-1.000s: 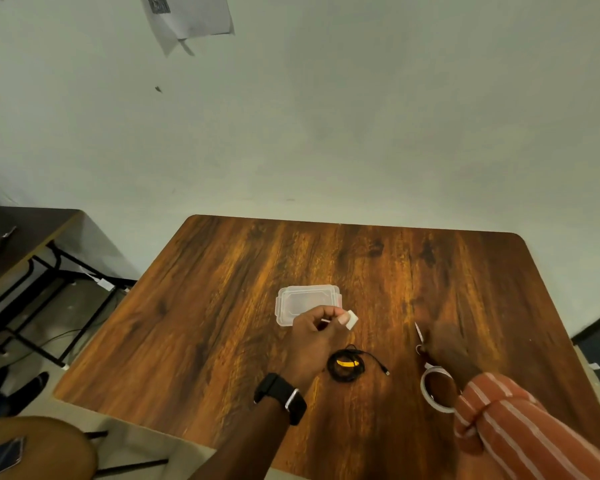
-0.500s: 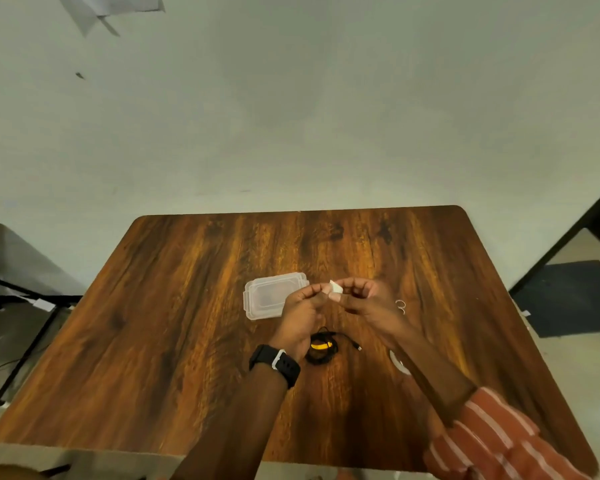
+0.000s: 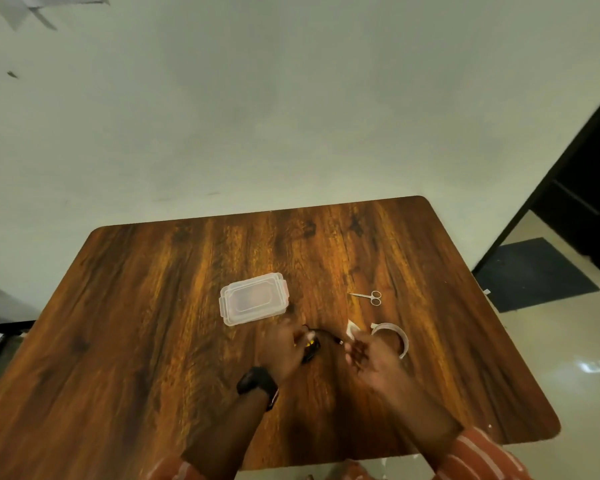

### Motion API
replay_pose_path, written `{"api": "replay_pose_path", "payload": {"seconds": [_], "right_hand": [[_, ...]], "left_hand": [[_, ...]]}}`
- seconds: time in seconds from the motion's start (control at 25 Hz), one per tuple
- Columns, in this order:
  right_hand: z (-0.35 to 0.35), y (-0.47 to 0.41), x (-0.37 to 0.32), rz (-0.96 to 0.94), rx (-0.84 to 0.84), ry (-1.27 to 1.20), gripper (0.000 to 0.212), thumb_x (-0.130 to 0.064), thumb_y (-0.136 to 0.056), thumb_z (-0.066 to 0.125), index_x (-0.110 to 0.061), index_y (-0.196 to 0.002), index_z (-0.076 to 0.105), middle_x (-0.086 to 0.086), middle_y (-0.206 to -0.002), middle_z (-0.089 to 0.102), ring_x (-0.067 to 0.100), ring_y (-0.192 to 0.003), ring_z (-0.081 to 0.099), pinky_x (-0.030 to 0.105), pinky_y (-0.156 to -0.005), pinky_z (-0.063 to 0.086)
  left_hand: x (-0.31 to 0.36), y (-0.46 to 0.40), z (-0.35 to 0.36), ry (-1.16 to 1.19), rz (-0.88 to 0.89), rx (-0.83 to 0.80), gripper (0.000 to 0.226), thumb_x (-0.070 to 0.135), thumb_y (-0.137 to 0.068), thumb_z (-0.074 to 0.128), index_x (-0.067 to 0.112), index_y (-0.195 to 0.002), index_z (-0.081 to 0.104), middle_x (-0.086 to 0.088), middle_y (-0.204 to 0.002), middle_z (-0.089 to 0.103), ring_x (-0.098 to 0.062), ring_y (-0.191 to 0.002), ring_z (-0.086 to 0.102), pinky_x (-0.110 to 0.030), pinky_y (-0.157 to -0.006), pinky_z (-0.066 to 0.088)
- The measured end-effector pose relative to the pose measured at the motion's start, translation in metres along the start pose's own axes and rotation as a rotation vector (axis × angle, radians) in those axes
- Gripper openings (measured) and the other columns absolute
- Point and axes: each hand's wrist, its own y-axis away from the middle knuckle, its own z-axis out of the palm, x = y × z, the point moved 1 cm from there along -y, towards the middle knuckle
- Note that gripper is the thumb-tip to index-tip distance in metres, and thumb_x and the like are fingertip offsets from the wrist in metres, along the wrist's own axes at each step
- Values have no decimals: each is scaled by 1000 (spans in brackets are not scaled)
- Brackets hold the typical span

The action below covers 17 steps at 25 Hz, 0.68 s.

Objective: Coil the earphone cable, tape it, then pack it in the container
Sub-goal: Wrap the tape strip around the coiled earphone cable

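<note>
L hand [image 3: 281, 344] grips coiled black earphone cable [image 3: 311, 348]; R hand [image 3: 368, 351] pinches white tape piece [image 3: 352, 330]. Nearby: lidded clear plastic container [image 3: 253, 299], small metal scissors [image 3: 368, 297], tape roll [image 3: 394, 336] partly behind R hand.

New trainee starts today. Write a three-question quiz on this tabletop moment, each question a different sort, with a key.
1. True or false: the plastic container has its lid on.
2. Which hand pinches the cut piece of tape? A) left hand B) right hand C) neither
3. Fill in: the scissors lie on the table just beyond the ____.

Key: 1 true. 2 B; the left hand is on the coiled earphone cable. 3 tape roll.
</note>
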Motion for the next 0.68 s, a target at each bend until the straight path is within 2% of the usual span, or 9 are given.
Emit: {"api": "replay_pose_path", "payload": {"seconds": [0.08, 0.16, 0.24, 0.32, 0.44, 0.52, 0.6, 0.68], "right_hand": [[-17, 5, 16, 30, 81, -13, 9, -9, -87, 67, -4, -93, 64, 10, -77, 62, 19, -71, 59, 30, -61, 48], [-28, 11, 27, 38, 116, -10, 12, -8, -86, 67, -3, -96, 63, 11, -82, 62, 21, -75, 59, 31, -62, 49], [-35, 11, 32, 32, 150, 2, 13, -8, -85, 68, -3, -97, 63, 13, -86, 63, 23, -78, 59, 32, -63, 50], [-41, 8, 33, 21, 193, 30, 16, -9, -85, 69, -4, -99, 64, 14, -89, 65, 24, -80, 60, 33, -63, 50], [-46, 4, 38, 16, 232, 81, 18, -10, -86, 69, -4, -102, 65, 15, -90, 67, 24, -79, 62, 33, -61, 51], [-48, 3, 42, 18, 253, 113, 20, -12, -86, 70, -3, -103, 66, 17, -91, 68, 24, -78, 63, 32, -60, 51], [-50, 3, 45, 15, 251, 130, 19, -13, -86, 69, -3, -102, 67, 17, -89, 69, 24, -75, 62, 32, -60, 49], [-53, 3, 47, 14, 246, 140, 18, -13, -87, 69, -4, -102, 68, 15, -86, 70, 23, -73, 61, 32, -62, 47]], "left_hand": [[-22, 7, 22, -375, 117, -106, 34, 52, -91, 48, 31, -111, 67, 9, -114, 58, -17, -108, 49, -36, -92, 39], [-36, 9, 36, -568, 176, -192, 46, 54, -90, 47, 28, -125, 61, 3, -125, 52, -21, -117, 44, -39, -101, 37], [-40, 8, 40, -655, 177, -229, 47, 55, -82, 59, 25, -118, 67, 0, -120, 60, -23, -112, 53, -40, -97, 45], [-45, 8, 47, -703, 181, -263, 40, 55, -69, 75, 26, -98, 75, 0, -105, 68, -21, -97, 62, -38, -83, 55], [-53, 3, 56, -706, 274, -249, 32, 43, -58, 88, 24, -82, 78, -2, -96, 72, -23, -90, 65, -38, -73, 59], [-57, -1, 60, -767, 385, -209, 25, 36, -60, 88, 21, -78, 78, -2, -95, 73, -23, -90, 64, -39, -74, 59], [-60, -8, 63, -828, 491, -157, 16, 31, -68, 79, 18, -79, 78, -2, -93, 73, -22, -89, 65, -40, -74, 59], [-62, -14, 64, -833, 510, -164, 17, 30, -69, 80, 17, -79, 77, -3, -91, 73, -22, -85, 68, -42, -74, 60]]}}
